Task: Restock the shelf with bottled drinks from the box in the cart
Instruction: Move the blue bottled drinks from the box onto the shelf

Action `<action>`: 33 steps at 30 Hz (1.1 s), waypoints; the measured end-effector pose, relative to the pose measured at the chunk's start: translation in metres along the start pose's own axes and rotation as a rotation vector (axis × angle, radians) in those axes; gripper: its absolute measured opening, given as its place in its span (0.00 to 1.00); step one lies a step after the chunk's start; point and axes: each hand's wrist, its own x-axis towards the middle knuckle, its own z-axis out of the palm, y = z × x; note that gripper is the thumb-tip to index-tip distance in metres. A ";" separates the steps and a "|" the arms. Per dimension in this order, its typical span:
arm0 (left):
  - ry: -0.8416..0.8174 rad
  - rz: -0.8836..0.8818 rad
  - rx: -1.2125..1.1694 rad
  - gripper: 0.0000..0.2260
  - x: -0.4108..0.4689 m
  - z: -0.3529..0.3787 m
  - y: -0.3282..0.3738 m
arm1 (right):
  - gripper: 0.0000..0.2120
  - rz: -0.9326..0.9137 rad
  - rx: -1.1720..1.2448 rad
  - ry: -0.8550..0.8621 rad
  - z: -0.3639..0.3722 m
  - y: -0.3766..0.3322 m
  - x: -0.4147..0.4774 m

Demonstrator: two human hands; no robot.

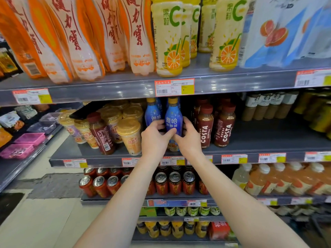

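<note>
A blue iced-coffee bottle (173, 116) with a yellow cap stands upright at the front of the middle shelf (259, 154). My left hand (155, 138) grips its lower left side, with the thumb across the label. My right hand (189, 137) wraps its lower right side. A second blue bottle (152, 113) stands just behind and to the left. The box and the cart are out of view.
Brown Costa coffee bottles (223, 126) stand right of the blue ones, and milk-tea cups (130, 135) plus a leaning brown bottle (101, 135) stand left. Tall orange bottles (86, 36) fill the shelf above. Red cans (174, 183) sit below. Bare shelf space lies at the right (268, 133).
</note>
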 end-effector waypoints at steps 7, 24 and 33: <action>0.003 0.017 0.006 0.22 0.006 0.002 -0.005 | 0.36 -0.011 -0.070 0.022 0.004 0.004 0.003; 0.213 -0.044 0.318 0.14 -0.014 0.006 -0.031 | 0.37 -0.070 -0.111 0.055 0.012 0.013 0.010; 0.128 -0.138 0.384 0.21 -0.004 0.009 -0.032 | 0.36 -0.069 -0.089 0.047 0.010 0.013 0.010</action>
